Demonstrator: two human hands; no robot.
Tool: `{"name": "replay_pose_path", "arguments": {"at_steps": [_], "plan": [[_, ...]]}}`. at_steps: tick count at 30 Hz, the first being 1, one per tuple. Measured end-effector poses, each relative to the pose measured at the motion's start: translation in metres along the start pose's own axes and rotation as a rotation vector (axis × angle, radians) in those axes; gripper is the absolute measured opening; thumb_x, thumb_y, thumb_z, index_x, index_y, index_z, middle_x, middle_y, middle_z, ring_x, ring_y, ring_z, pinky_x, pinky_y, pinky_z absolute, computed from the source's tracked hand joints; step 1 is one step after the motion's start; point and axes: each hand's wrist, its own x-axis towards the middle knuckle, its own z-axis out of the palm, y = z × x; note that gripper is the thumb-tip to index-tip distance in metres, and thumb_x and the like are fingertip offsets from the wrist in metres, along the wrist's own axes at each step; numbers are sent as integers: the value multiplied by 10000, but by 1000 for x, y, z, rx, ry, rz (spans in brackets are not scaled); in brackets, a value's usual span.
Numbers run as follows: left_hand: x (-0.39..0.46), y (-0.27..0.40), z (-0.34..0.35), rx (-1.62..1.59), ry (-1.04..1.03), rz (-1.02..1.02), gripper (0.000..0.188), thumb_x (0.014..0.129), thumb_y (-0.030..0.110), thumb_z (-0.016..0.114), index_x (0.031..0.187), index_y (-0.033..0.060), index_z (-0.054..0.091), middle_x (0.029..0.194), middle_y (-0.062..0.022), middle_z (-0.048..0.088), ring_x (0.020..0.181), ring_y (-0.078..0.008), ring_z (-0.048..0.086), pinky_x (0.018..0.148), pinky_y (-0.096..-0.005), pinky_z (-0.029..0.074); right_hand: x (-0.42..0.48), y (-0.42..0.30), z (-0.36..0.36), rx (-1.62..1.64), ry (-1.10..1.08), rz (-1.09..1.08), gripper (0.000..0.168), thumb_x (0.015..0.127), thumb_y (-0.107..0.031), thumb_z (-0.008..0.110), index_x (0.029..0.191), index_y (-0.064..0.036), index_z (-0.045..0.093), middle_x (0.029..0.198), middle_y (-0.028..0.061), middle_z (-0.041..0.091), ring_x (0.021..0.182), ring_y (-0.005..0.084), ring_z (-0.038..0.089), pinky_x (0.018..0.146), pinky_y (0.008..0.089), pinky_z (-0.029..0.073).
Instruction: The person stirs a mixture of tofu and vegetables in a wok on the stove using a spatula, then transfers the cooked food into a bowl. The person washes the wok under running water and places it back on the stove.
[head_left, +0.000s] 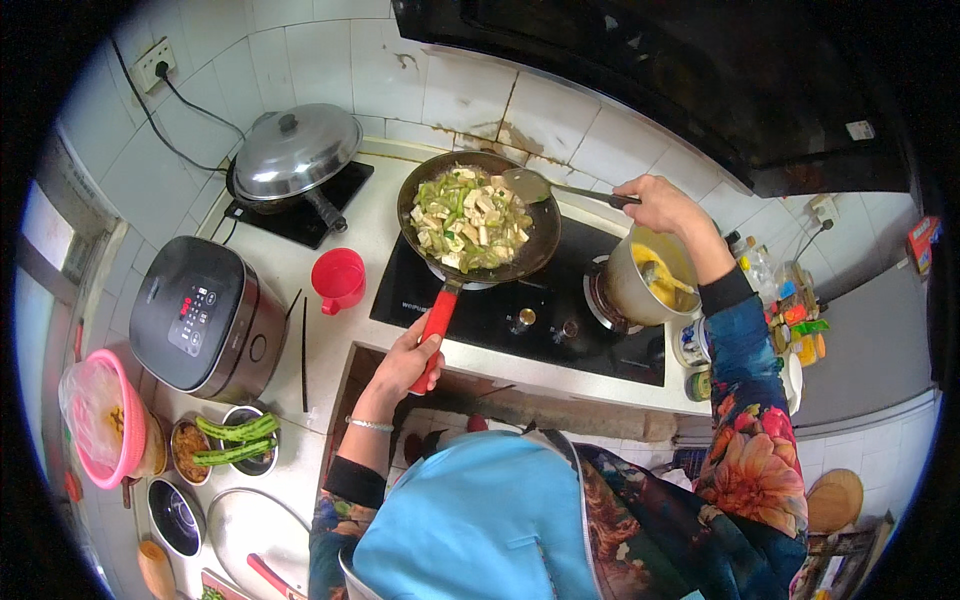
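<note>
My left hand (407, 361) grips the red handle of a dark frying pan (553, 238) over the left burner of a black gas hob (480, 322). Pale cubes that look like tofu and sliced green vegetables (472, 217) fill the pan. With my right hand (660, 204) I hold the dark handle of a metal spatula (527, 186), its blade at the pan's right rim, over the food's edge. Below my right wrist, a pot (628, 289) with yellow contents and a utensil in it stands on the right burner.
A red plastic cup (339, 279) and black chopsticks (304, 356) lie left of the hob, near a multicooker (202, 322). Behind them stands a lidded wok (292, 154). Bowls, one with green bitter gourds (238, 429) across it, are at lower left; jars (697, 384) at right.
</note>
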Motion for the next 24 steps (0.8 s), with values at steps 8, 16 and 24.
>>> {"name": "replay_pose_path", "arguments": {"at_steps": [8, 16, 24], "plan": [[-2, 10, 2, 26, -2, -51, 582, 1000, 160, 465, 1526, 207, 220, 723, -44, 540, 497, -107, 491, 437, -248, 442, 44, 8, 123, 1168, -505, 291, 369, 962, -153, 526, 1326, -87, 527, 740, 84, 662, 420, 58, 388, 345, 227, 328], [-3, 10, 1, 56, -1, -44, 570, 999, 169, 459, 1520, 192, 231, 727, -45, 541, 499, -105, 491, 441, -249, 437, -14, 8, 121, 588, -46, -291, 451, 889, -50, 573, 1332, -137, 557, 818, 101, 665, 660, 148, 599, 627, 282, 500], [0, 5, 1, 55, 15, -37, 575, 995, 170, 465, 1519, 194, 231, 721, -41, 538, 496, -109, 491, 431, -250, 438, -108, -41, 17, -433, 205, -259, 460, 799, -98, 639, 1245, -210, 619, 866, 99, 637, 737, 282, 659, 611, 401, 523]]}}
